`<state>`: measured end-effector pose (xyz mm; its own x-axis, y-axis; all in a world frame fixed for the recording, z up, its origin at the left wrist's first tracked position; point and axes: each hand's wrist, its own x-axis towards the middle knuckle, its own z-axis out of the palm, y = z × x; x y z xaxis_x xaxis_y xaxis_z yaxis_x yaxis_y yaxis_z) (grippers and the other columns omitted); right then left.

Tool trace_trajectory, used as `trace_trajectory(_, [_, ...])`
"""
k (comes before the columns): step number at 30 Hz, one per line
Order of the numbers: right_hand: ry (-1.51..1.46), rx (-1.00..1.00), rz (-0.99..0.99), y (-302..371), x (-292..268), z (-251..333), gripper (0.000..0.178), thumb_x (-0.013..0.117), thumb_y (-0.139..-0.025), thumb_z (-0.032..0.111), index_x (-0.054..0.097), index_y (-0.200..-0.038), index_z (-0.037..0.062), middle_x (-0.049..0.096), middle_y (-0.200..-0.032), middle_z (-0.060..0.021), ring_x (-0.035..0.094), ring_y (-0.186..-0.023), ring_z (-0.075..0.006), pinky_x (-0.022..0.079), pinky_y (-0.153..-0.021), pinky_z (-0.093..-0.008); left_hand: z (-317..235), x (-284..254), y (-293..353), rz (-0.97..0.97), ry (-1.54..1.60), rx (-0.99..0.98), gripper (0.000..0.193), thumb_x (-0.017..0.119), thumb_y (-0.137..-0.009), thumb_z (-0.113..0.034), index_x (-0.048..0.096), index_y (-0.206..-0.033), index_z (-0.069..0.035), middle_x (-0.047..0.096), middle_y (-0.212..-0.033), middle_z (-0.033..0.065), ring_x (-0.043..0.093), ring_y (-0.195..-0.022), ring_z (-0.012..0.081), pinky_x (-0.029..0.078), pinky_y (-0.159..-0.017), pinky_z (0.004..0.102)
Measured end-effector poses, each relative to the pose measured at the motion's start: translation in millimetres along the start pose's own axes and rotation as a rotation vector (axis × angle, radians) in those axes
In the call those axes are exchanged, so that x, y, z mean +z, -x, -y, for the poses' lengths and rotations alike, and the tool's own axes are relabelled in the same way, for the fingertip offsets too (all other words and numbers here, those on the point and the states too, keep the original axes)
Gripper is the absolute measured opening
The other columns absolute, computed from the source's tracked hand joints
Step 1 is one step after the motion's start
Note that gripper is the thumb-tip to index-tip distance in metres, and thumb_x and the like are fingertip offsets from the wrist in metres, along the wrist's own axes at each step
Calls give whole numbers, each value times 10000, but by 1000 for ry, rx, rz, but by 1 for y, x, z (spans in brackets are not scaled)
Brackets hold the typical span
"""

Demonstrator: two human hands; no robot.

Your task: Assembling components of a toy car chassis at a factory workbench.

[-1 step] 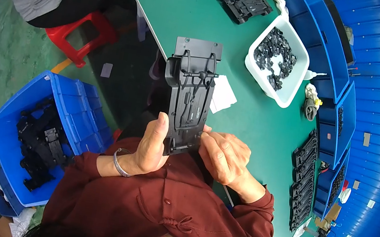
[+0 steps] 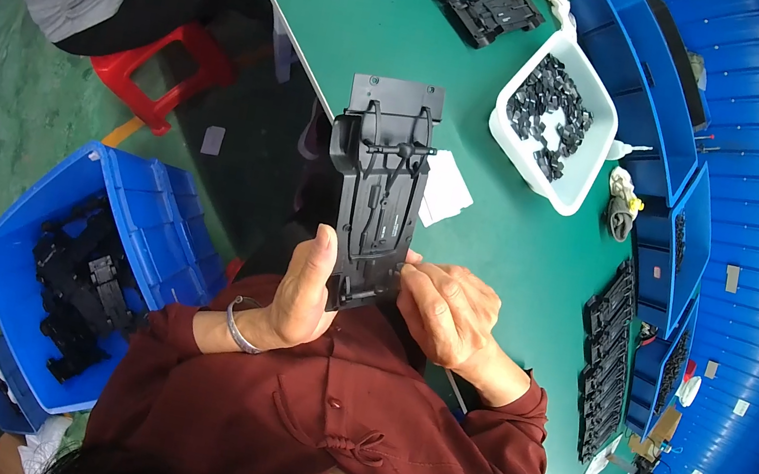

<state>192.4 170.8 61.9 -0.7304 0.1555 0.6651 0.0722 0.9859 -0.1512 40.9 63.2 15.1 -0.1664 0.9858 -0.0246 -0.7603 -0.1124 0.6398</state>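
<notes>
Left hand [image 2: 304, 290]: closed on black plastic chassis panel [image 2: 379, 191], gripped at 7 o'clock.
Right hand [image 2: 447, 312]: fingers pinched at panel's lower edge, 5 o'clock.

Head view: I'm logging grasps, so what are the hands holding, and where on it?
Both hands, left and right, hold one long black plastic chassis part by its near, lower end, one on each side.
</notes>
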Motion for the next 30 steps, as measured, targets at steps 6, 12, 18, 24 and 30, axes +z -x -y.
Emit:
trace_trajectory(6, [-128,158,67,-2,-4,2,329,746,-722,-163,650,-1016,-49,682,-837,-123,637,-602,-210,502,-527,-305,-4,3,1,-34,-20,7,730,179,-1135,-473,589,-1315,103,687,-1248,188,680,-1152,233,534,-1029,359])
trace_trajectory(12, [-184,225,71,-3,-4,-1,315,757,-722,-156,649,-996,-45,660,-770,-101,612,-576,-216,485,-511,-324,-5,3,0,-36,-26,-18,718,184,-1137,-464,601,-1292,100,695,-1212,179,680,-1121,222,527,-1023,357])
trace_trajectory(18, [-216,256,130,-6,-8,-2,318,779,-720,-126,640,-990,-32,631,-736,-101,582,-557,-235,465,-497,-357,-4,-2,0,-5,-86,-43,693,206,-1125,-513,538,-1367,45,666,-1265,174,667,-1148,253,531,-1030,409])
trace_trajectory(24, [-263,302,239,-9,-14,-4,290,770,-728,-104,640,-973,-22,579,-699,-92,583,-564,-259,456,-496,-378,-4,-5,0,-2,-36,-72,652,189,-1139,-462,519,-1398,37,648,-1301,168,655,-1176,236,523,-1043,392])
trace_trajectory(30, [-304,352,298,-10,-16,-3,266,759,-742,-96,642,-964,-9,565,-688,-90,585,-568,-263,456,-495,-386,-2,-8,2,-17,-33,-110,636,191,-1145,-436,512,-1409,45,648,-1306,158,651,-1188,222,519,-1047,376])
